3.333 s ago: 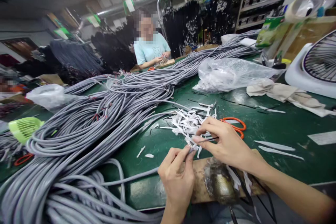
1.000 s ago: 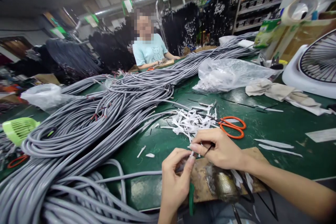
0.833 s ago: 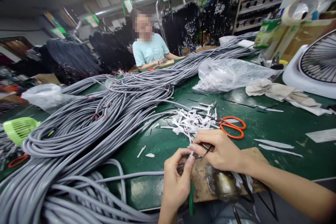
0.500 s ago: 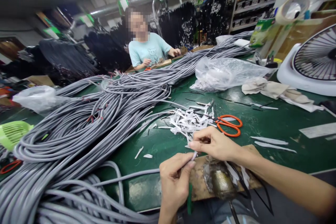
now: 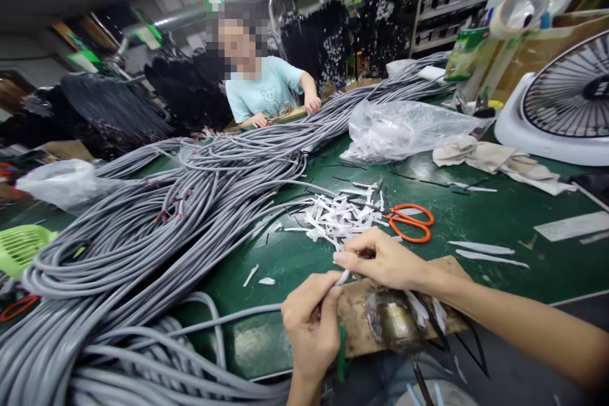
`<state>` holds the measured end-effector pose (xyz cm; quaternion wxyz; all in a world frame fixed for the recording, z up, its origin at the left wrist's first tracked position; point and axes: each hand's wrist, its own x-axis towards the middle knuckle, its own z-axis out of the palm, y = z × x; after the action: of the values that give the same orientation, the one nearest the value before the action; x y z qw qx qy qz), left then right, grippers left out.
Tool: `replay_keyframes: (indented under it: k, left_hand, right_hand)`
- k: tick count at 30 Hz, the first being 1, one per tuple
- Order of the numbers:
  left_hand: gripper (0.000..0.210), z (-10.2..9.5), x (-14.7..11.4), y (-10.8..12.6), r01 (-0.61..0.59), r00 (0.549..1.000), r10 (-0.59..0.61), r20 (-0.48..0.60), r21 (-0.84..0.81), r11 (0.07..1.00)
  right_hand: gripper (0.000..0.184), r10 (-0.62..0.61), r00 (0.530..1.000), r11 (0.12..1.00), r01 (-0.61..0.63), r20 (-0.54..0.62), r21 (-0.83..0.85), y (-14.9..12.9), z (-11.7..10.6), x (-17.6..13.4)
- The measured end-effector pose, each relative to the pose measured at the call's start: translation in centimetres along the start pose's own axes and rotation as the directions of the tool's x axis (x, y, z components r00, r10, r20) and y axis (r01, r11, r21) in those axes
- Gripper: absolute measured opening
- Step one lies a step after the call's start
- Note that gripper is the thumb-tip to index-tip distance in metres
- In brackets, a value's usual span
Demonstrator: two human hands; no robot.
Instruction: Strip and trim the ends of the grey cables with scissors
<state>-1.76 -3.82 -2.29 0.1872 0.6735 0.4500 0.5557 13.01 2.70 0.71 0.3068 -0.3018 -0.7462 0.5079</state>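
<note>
No writing anywhere is sharp enough to read — the green packet [image 5: 465,51] by the shelves and the little hanging signs overhead are only blurs of colour. At the near edge of the green table [image 5: 499,216], the left hand [image 5: 311,323] is closed around the end of a grey cable [image 5: 238,319], which runs off leftwards across the tabletop into the big heap of grey cables [image 5: 157,228]; a pale sliver sticks up from the pinch. The right hand [image 5: 383,260] meets it just above, thumb and forefinger nipped on that white strip at the cable's tip, though exactly what lies between those fingers is too small to make out. Both hands work over a worn wooden block [image 5: 404,314] lying right at the table's edge. Just beyond the right hand lies a pile of white paper-like shreds [image 5: 340,216], with orange-handled scissors [image 5: 410,223] touching its right side. The cable heap crowds the whole left half; to the right the green surface lies barer, with only loose strips, a crumpled plastic bag [image 5: 404,130], a cloth [image 5: 495,158] and a white fan [image 5: 561,101] further back — across the table another person in a light blue shirt [image 5: 261,92] sits working
</note>
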Motion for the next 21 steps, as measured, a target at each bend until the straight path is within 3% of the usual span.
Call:
replay_keyframes:
  k: [3,5,9,12,15,18,21]
  left_hand:
    - [0.015,0.1,0.2,0.2,0.089,0.992,-0.088,-0.088,0.008,0.996]
    - [0.015,0.2,0.2,0.0,0.099,0.994,-0.097,-0.047,0.031,0.995]
    - [0.019,0.5,0.0,-0.2,-0.039,0.997,0.036,0.062,0.051,0.998]
    - [0.019,0.5,0.0,0.0,-0.061,0.996,0.062,-0.071,0.017,0.998]
    - [0.019,0.4,0.2,0.1,0.009,0.978,-0.002,-0.208,0.034,0.999]
    - [0.022,0.3,0.1,0.0,0.054,0.976,-0.034,-0.214,0.092,0.994]
    - [0.025,0.3,0.0,-0.2,0.056,0.979,-0.031,-0.203,0.121,0.991]
  right_hand:
    - [0.045,-0.043,0.998,0.999,0.044,0.055,-0.023,0.3,0.3,-0.3]
    - [0.046,-0.088,0.995,0.994,0.092,0.056,-0.056,0.5,0.4,-0.4]
    - [0.049,-0.062,0.997,0.993,0.056,-0.050,-0.103,0.6,0.4,-0.2]
    - [0.048,-0.022,0.987,0.974,-0.014,-0.158,-0.225,0.5,0.3,0.0]
    - [0.026,-0.070,0.969,0.927,-0.024,-0.236,-0.374,0.3,0.3,-0.2]
    - [0.019,-0.228,0.917,0.878,0.047,-0.328,-0.477,0.0,0.2,-0.7]
    - [0.017,-0.459,0.815,0.767,0.161,-0.355,-0.622,-0.2,0.2,-1.1]
